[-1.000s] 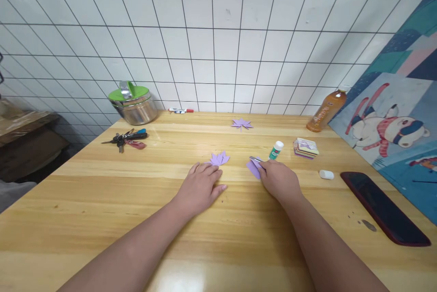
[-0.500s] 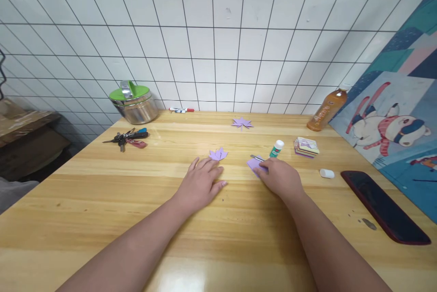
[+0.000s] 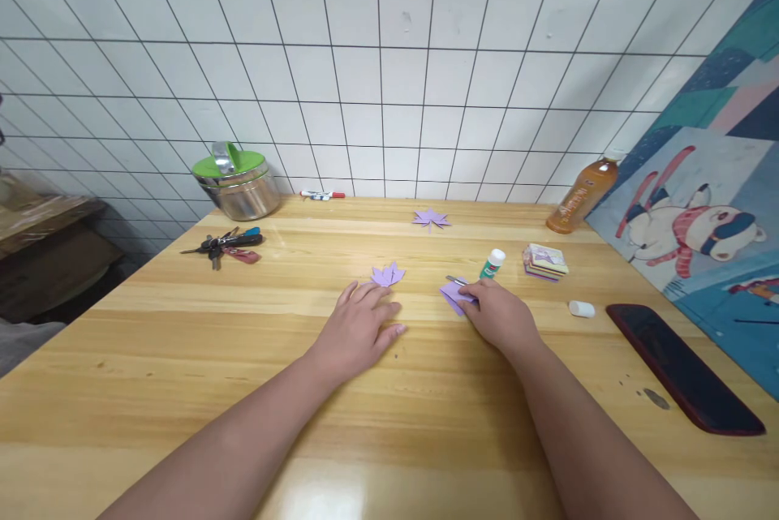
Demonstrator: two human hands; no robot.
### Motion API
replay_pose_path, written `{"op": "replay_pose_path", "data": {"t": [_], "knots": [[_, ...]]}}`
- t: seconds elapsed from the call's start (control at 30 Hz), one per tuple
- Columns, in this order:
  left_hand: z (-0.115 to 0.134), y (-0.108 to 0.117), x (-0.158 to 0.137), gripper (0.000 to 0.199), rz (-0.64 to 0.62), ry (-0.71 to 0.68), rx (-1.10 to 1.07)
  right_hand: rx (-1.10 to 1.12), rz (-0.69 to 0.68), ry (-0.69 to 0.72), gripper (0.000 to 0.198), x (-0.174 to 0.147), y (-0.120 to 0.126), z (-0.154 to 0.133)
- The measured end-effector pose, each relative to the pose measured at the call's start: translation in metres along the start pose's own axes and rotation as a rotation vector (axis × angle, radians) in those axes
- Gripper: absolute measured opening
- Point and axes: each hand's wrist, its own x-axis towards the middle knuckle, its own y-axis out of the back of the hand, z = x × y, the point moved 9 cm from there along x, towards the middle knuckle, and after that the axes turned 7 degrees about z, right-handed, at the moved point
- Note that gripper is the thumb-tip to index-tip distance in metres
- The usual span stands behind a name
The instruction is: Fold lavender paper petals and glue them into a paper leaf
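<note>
One folded purple paper lies under the right hand, whether pinched I cannot tell, at two o'clock from the spread, empty left hand; best press lightly, minding the slim metal tool at the paper's twelve o'clock.

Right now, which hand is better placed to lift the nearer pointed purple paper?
Probably the left hand: it lies closest to the pointed purple paper and appears to hold nothing. The right hand is farther off, its fingers on a folded purple paper.
</note>
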Motion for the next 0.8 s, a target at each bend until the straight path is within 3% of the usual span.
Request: {"op": "replay_pose_path", "data": {"t": [0.23,0.33,0.57,0.8], "knots": [[0.001,0.001,0.000,0.031,0.007,-0.002,-0.009,-0.017,-0.046,-0.006,0.032,0.000,-0.002,0.001],[0.001,0.001,0.000,0.031,0.004,-0.003,-0.014,-0.019,-0.045,-0.011,0.045,-0.002,-0.005,0.001],[0.001,0.000,-0.001,0.032,0.002,-0.006,0.001,-0.079,-0.002,-0.017,0.029,-0.003,-0.001,-0.004],[0.003,0.000,-0.001,0.033,0.002,-0.028,-0.012,-0.065,0.051,-0.114,0.038,0.001,0.008,0.007]]}}
